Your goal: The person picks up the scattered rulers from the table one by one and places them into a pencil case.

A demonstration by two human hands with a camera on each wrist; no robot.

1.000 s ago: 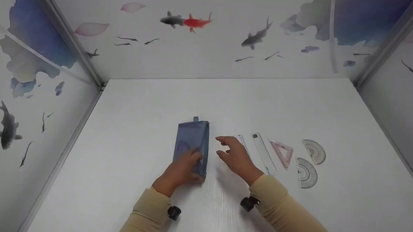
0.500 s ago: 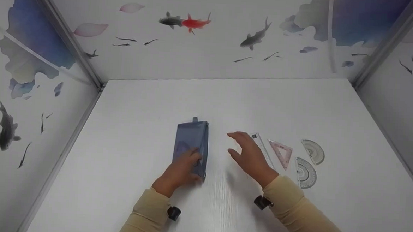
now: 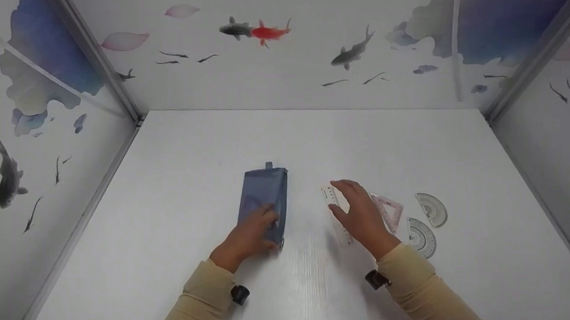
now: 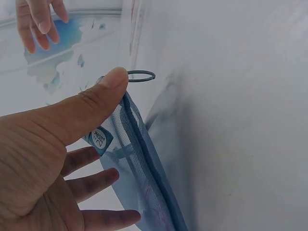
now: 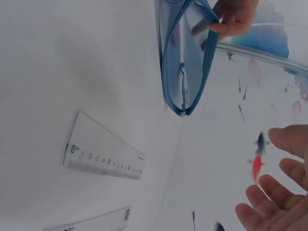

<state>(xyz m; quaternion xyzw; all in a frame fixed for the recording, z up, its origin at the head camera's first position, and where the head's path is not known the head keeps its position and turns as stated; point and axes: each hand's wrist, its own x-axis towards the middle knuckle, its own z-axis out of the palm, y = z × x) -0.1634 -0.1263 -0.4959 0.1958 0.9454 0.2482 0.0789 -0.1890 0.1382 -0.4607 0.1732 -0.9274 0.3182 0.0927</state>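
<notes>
A blue mesh zip pouch (image 3: 260, 188) lies lengthwise on the table, its zipped side parted toward the right. My left hand (image 3: 247, 233) grips its near right part, thumb along the zipper edge (image 4: 144, 159). Pinkish shapes show faintly through the mesh. My right hand (image 3: 364, 218), fingers spread and holding nothing, hovers over the clear rulers. One ruler (image 3: 328, 194) shows left of that hand; in the right wrist view it lies flat (image 5: 103, 149), with a second ruler (image 5: 96, 222) below it. The head view has the second ruler hidden behind the right hand.
A pink-edged set square (image 3: 398, 213) lies just right of my right hand, partly covered by it. Two clear protractors (image 3: 432, 210) sit farther right, one nearer me. Printed walls enclose the white table (image 3: 181, 184) at the back and sides.
My right hand has moved away from the pouch to the right, over the rulers, uncovering the left ruler and covering the other. My left hand and the pouch have stayed put.
</notes>
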